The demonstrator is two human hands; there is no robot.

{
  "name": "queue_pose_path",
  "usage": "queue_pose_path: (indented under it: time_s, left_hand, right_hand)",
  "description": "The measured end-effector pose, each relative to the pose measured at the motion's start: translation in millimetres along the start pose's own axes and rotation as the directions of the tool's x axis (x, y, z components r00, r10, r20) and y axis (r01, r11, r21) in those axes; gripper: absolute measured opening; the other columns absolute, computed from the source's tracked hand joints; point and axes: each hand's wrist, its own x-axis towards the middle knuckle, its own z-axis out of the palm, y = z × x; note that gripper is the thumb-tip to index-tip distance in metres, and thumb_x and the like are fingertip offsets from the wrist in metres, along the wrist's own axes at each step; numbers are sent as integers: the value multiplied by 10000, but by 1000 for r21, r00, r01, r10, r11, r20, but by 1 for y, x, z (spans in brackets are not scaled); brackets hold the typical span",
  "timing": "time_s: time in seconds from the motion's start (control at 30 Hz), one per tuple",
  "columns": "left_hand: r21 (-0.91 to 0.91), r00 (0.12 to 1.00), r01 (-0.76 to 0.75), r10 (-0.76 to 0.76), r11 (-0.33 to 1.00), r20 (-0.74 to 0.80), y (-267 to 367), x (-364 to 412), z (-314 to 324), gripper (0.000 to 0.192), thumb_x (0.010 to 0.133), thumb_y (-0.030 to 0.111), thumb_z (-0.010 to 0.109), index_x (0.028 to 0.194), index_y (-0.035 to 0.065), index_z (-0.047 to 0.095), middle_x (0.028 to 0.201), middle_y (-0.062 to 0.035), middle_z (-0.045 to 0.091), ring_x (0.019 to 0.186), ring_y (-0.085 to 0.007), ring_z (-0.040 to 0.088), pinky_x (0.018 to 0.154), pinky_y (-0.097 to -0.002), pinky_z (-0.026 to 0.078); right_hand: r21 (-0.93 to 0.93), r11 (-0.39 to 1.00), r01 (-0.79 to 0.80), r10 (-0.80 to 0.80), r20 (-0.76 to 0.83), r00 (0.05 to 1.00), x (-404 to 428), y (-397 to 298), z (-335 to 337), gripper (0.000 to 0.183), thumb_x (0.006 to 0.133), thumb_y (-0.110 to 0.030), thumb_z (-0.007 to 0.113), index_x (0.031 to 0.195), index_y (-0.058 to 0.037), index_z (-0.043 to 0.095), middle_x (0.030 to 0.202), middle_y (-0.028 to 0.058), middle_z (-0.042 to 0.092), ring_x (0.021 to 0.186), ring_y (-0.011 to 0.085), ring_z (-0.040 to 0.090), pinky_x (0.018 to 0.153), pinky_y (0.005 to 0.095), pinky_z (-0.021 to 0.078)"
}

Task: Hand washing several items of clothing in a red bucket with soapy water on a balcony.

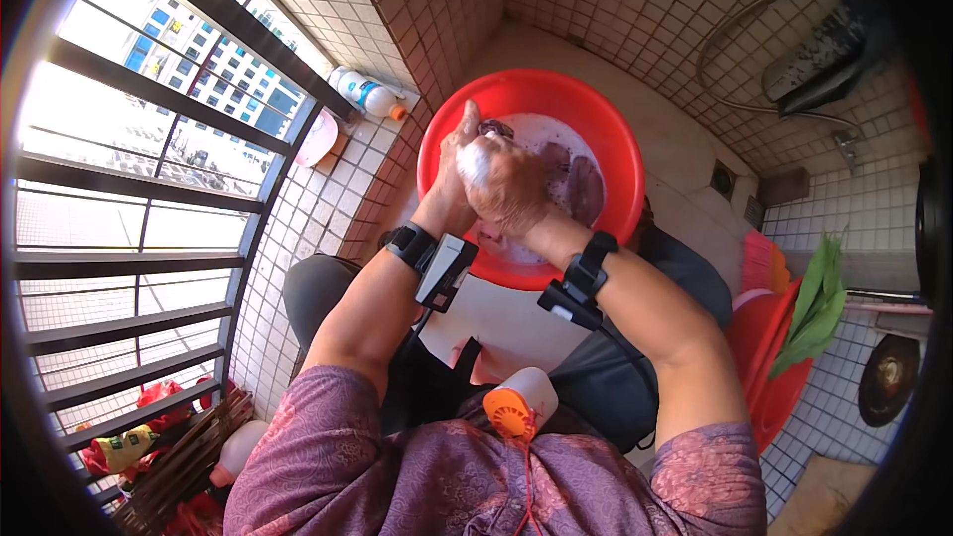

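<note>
Both hands are pressed together above the left side of a red plastic basin [622, 156]. My right hand [514, 182] is curled into a fist, with white lather [473, 164] over its knuckles. Against it lies my left hand [448, 175], thumb pointing up. A dark patterned bunch of cloth [495, 129] sticks out between them; the rest of it is hidden by the fingers. Sudsy water [532, 134] fills the basin, and dark purplish wet cloth [586, 190] soaks in it on the right. A pinkish piece of cloth [490, 234] shows below my wrists.
A plastic bottle with an orange cap [372, 98] lies on the tiled ledge at left, beside window bars [141, 260]. Red plastic basins [767, 380] and green leaves [815, 305] are at right. A hose [703, 67] runs along the wall. A small fan [521, 402] hangs at my chest.
</note>
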Motion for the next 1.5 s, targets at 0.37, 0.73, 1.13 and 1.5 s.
queue_pose_path:
  time_s: [0.37, 0.73, 1.13, 1.5]
  left_hand:
    - [123, 990, -73, 57, 990, 130, -3, 20, -54, 215, 886, 238, 461, 934, 50, 555, 893, -88, 605, 871, -212, 570, 783, -325, 457]
    - [42, 994, -103, 101, 994, 42, 39, -18, 12, 145, 853, 152, 529, 901, 17, 553, 867, -107, 604, 767, -204, 598, 715, -363, 500]
    - [27, 977, -62, 55, 998, 208, 12, -19, 20, 190, 829, 117, 522, 983, 11, 556, 981, -78, 593, 894, -190, 567, 817, -327, 444]
    - [120, 957, 92, -54, 989, -285, -4, -5, 25, 317, 902, 383, 455, 910, 87, 568, 820, -86, 609, 729, -216, 591, 670, -341, 498]
  right_hand:
    - [-39, 999, 13, -17, -112, 994, -5, -11, 12, 172, 799, -179, 517, 849, -21, 472, 727, 220, 584, 653, 385, 585, 587, 462, 477]
    - [590, 648, -481, 470, 187, 862, 23, 109, -38, 194, 859, -176, 482, 724, -45, 526, 679, 71, 545, 681, 149, 557, 611, 312, 455]
    - [528, 784, -326, 288, 154, 945, 30, 23, -46, 185, 846, -170, 510, 903, -17, 597, 760, 66, 624, 690, 147, 588, 632, 301, 458]
    - [-90, 992, -83, 76, -74, 994, 0, 24, -13, 145, 762, -153, 537, 863, -53, 510, 763, 163, 559, 602, 369, 559, 560, 445, 465]
